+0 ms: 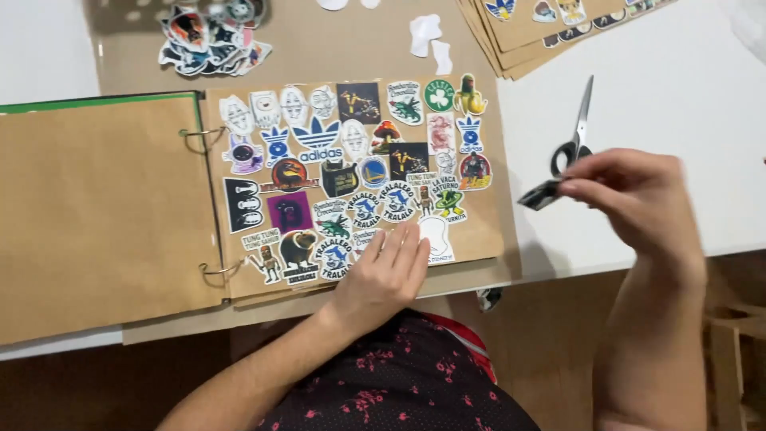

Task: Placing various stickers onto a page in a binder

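An open ring-bound album of brown paper lies on the table; its right page (495, 207) is covered with several colourful stickers. My left hand (387, 275) rests flat on the page's lower edge, fingers together on the stickers there and touching a white-backed sticker (437, 238). My right hand (638, 199) is raised to the right of the album, fingers pinched on a small dark sticker (541, 195). It hovers just in front of the black-handled scissors (578, 132), which lie on the white table.
The album's blank left page (96, 215) spreads to the left. A heap of loose stickers (209, 36) lies at the back left, white backing scraps (427, 36) at the back centre, and a stack of brown sticker sheets (550, 28) at the back right. The white table (686, 96) extends right.
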